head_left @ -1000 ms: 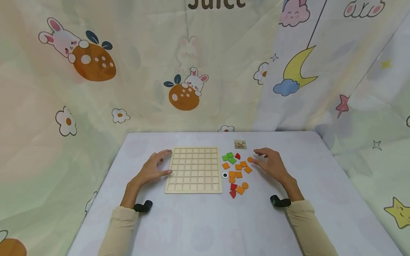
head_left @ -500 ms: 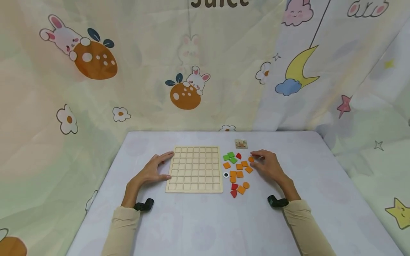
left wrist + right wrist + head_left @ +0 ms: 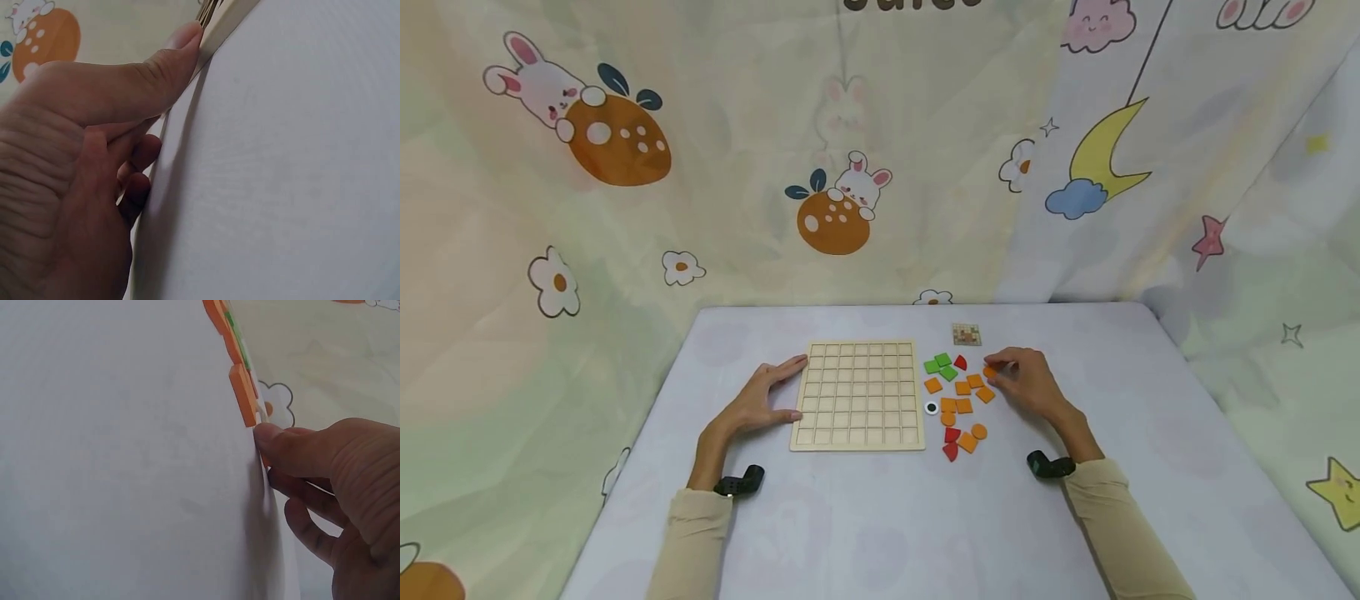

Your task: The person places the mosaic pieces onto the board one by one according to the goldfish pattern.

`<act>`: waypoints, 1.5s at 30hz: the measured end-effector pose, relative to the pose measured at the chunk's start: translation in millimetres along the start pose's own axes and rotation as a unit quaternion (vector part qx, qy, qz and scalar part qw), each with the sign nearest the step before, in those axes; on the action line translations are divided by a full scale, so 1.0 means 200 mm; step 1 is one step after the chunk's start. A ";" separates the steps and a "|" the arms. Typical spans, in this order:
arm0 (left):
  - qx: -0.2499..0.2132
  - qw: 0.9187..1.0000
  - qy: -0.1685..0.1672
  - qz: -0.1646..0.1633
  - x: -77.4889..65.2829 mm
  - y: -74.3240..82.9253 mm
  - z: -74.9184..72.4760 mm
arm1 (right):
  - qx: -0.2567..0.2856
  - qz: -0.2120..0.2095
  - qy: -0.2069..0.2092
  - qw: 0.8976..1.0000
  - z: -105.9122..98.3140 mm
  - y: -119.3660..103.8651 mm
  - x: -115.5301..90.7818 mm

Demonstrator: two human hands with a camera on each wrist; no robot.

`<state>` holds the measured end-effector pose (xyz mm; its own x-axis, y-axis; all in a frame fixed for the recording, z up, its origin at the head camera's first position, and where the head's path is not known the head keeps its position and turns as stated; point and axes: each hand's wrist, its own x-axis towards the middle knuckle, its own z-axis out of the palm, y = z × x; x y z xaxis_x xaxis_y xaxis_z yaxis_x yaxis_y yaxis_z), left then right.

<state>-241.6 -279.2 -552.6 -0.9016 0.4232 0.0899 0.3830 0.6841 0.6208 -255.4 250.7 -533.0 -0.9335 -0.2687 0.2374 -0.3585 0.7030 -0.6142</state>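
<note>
On the right half of the table (image 3: 1105,350), the right hand (image 3: 1028,379) has closed about an orange disc (image 3: 990,372); a second ago its fingertips stood wider apart around the piece. Thumb and forefinger now appear to pinch the disc, which is partly hidden by them in the head view and shows only as a sliver of orange under the thumb (image 3: 267,435) in the right wrist view; whether it has left the cloth cannot be told. To the left, the left hand (image 3: 756,398) remains beside the gridded wooden board (image 3: 859,396), its thumb and fingers spread, their tips touching the board's left edge. Between board and right hand lie green squares (image 3: 932,367), orange squares (image 3: 963,406), red pieces (image 3: 952,435) and a white disc with a black centre (image 3: 932,407), with a small patterned card (image 3: 967,334) behind them. The change suggests a passage from reaching to grasping, the other hand probably serving to steady the board.
</note>
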 end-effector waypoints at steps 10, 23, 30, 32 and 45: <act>-0.025 1.000 0.007 0.014 0.01 0.01 -0.02 | 0.022 0.004 -0.013 1.000 -0.03 -0.02 0.04; -0.020 1.000 0.002 0.004 -0.01 0.01 -0.01 | 0.019 -0.047 -0.017 0.999 -0.03 -0.11 0.07; -0.020 1.000 0.002 0.008 -0.01 0.01 -0.01 | 0.038 -0.049 -0.041 0.997 0.02 -0.18 0.11; -0.022 1.000 0.002 0.010 -0.01 0.01 -0.01 | 0.049 -0.054 -0.048 0.996 0.04 -0.20 0.12; -0.019 1.000 0.001 0.000 -0.02 0.01 -0.02 | 0.044 -0.073 -0.057 0.995 0.18 -0.31 0.17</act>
<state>-237.6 -282.5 -549.2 -0.9016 0.4229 0.0912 0.3755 0.6603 0.6504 -264.7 174.1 -513.8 -0.8637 -0.4403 0.2452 -0.4845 0.5913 -0.6446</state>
